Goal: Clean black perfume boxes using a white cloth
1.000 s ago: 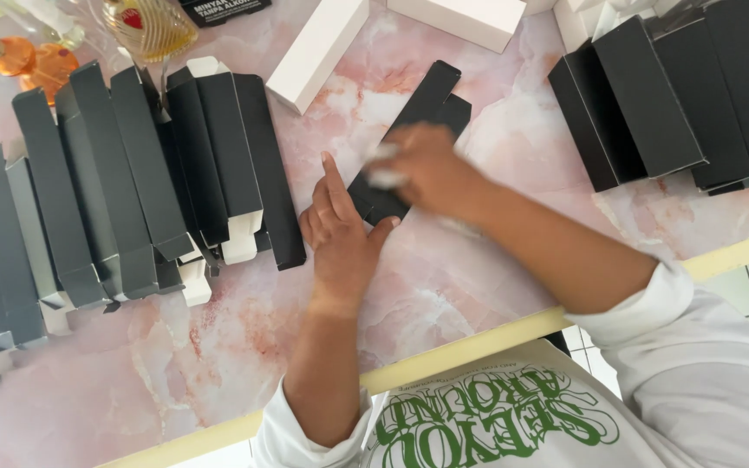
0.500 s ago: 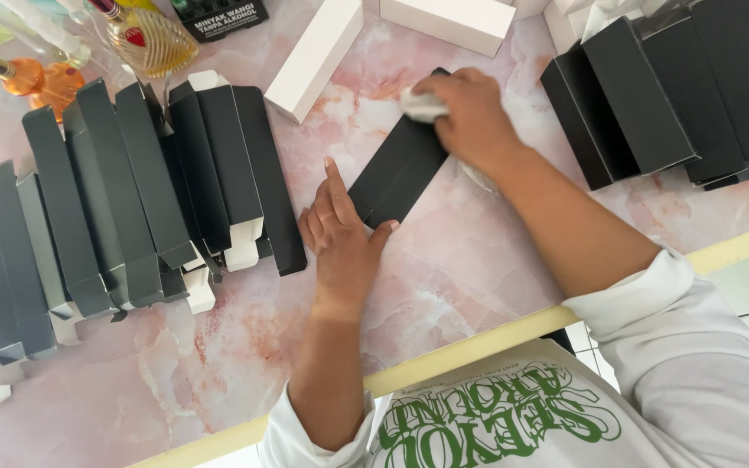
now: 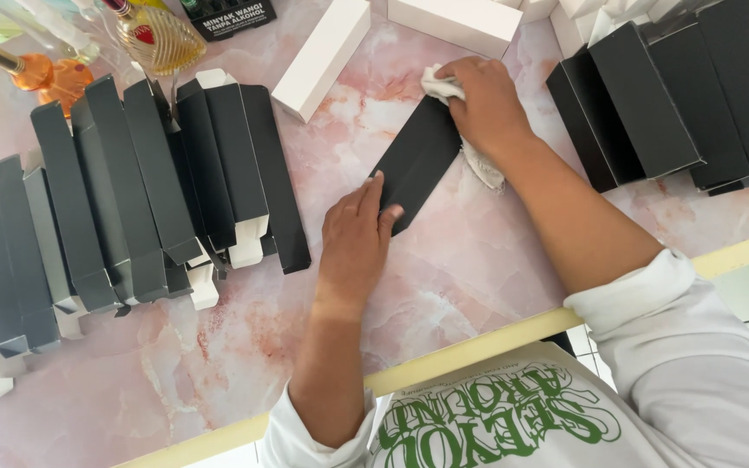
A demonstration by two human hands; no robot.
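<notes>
A flat black carton (image 3: 416,161) lies slanted on the pink marbled table (image 3: 444,277). My left hand (image 3: 355,236) rests flat beside its near end, fingertips pressing the carton's lower corner. My right hand (image 3: 484,104) is closed around a white cloth (image 3: 444,88) at the carton's far end; part of the cloth trails out under my wrist.
A row of flat black cartons (image 3: 132,191) overlaps at the left, and another stack of black cartons (image 3: 678,95) sits at the right. White boxes (image 3: 322,55) lie at the back. Two amber perfume bottles (image 3: 156,36) stand at the back left. The table's yellow edge (image 3: 478,342) runs near me.
My right hand with the cloth has slid along the carton from its near end to its far end. My left hand has shifted slightly to hold the carton's lower corner.
</notes>
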